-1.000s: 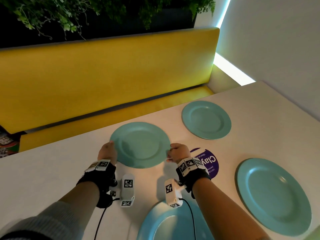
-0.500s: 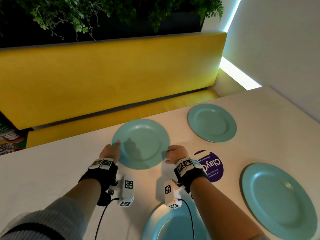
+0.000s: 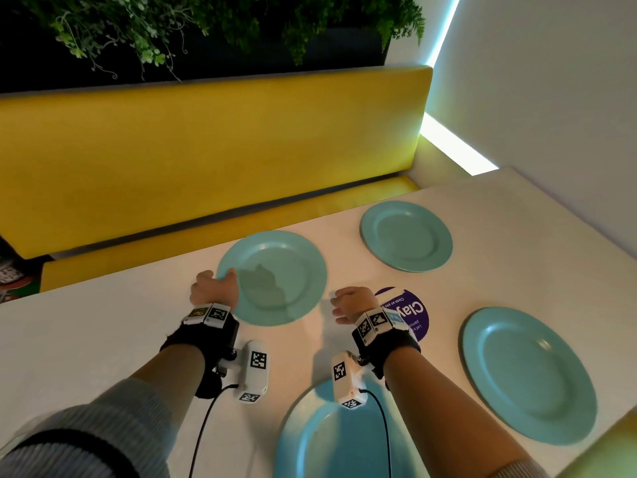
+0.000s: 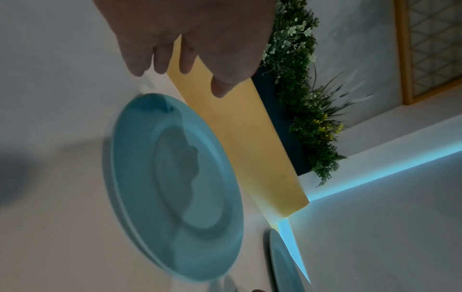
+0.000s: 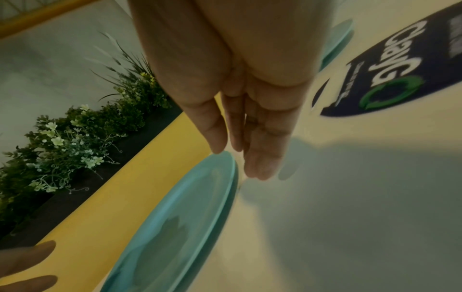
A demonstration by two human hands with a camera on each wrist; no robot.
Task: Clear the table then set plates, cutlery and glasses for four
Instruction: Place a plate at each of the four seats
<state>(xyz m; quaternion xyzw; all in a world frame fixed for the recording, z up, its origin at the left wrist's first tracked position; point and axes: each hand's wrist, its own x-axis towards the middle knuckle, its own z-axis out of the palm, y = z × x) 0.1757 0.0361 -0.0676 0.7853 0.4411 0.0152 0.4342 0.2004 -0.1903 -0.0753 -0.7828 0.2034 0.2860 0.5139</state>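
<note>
Four teal plates lie on the white table [image 3: 86, 339]. The far-left plate [image 3: 275, 270] lies flat between my hands. My left hand [image 3: 220, 277] hovers at its left rim; in the left wrist view its fingers [image 4: 135, 65] hang relaxed just above the plate [image 4: 175, 187] and hold nothing. My right hand [image 3: 339, 303] is a short way off the plate's right edge, and its straight fingers [image 5: 260, 168] end beside the rim [image 5: 231, 164]. The other plates are at the far right [image 3: 406, 236], at the right [image 3: 527, 374] and under my right forearm [image 3: 320, 443].
A purple round sticker [image 3: 410, 312] is on the table behind my right wrist. A yellow bench [image 3: 206, 150] runs along the table's far side, with plants [image 3: 206, 29] above it. A white wall [image 3: 551, 98] closes the right side.
The far-left plate has been set down a little farther away. Both hands have let go of its rim, and the right hand has drawn back from it.
</note>
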